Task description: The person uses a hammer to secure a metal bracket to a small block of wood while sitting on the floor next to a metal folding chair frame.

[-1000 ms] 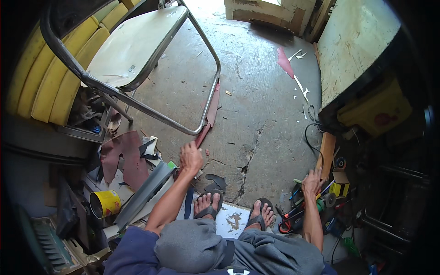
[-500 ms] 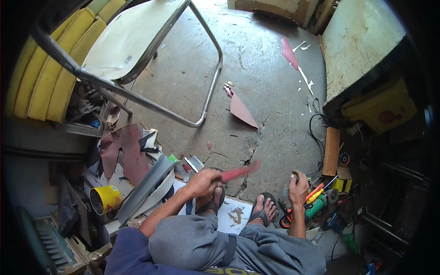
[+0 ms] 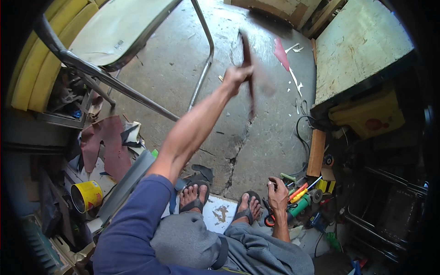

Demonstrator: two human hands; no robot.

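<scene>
My left hand reaches far forward over the floor, closed on a maroon scrap of sheet material. Motion smears the scrap, which shows nearly edge-on with a faint reddish blur to its right. By my right knee, my right hand is held up with curled fingers; whether something small is in them I cannot make out. Close beside it lie orange- and yellow-handled tools and a green power tool. A larger cut maroon sheet rests on a pile at the left.
A metal-framed chair stands ahead at the left, near yellow cushions. A yellow tin and a grey strip lie at my left. Far right are a pale cabinet, a wooden block and a black cable. Another pink scrap lies ahead.
My left arm has swung forward from near my knee. The triangular maroon scrap no longer shows at its place on the floor. My right hand stays by my knee; the view has shifted slightly.
</scene>
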